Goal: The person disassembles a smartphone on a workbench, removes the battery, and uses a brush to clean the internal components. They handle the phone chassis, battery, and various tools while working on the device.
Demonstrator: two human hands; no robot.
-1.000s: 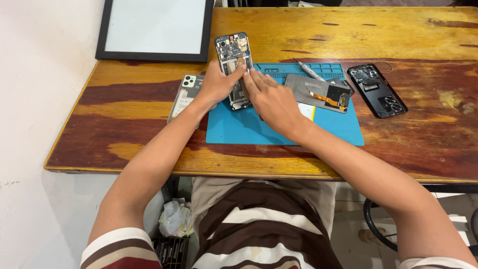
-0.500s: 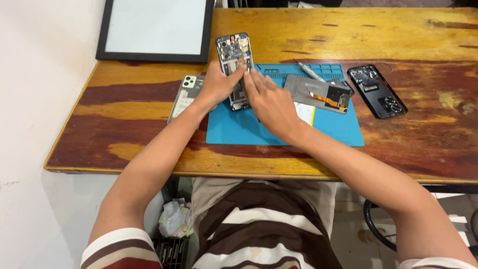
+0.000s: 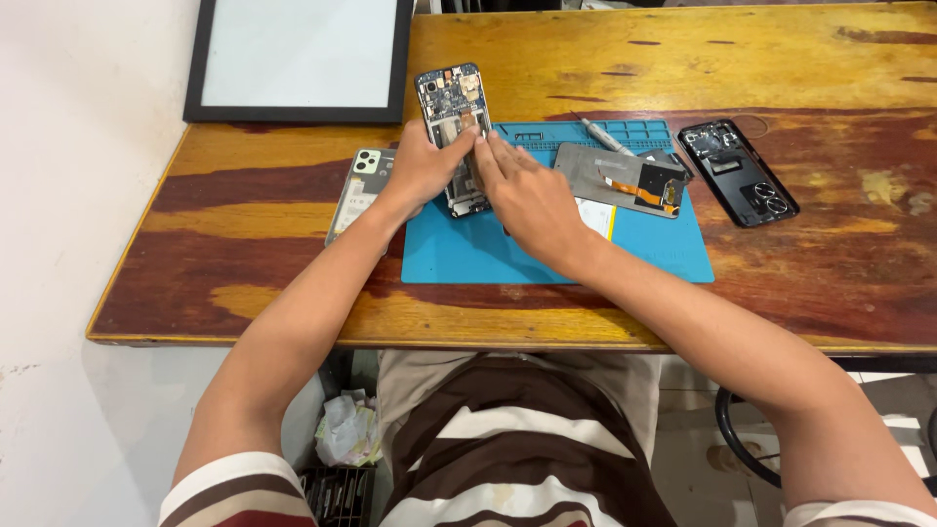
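A person's left hand (image 3: pixel 422 168) grips an opened smartphone (image 3: pixel 454 122), circuitry exposed, at the far left edge of a blue repair mat (image 3: pixel 547 249) on a wooden table (image 3: pixel 683 59), while the right hand (image 3: pixel 527 195) presses fingertips onto its middle. A detached screen panel (image 3: pixel 620 179) lies on the mat to the right, a black back cover (image 3: pixel 739 173) beyond it.
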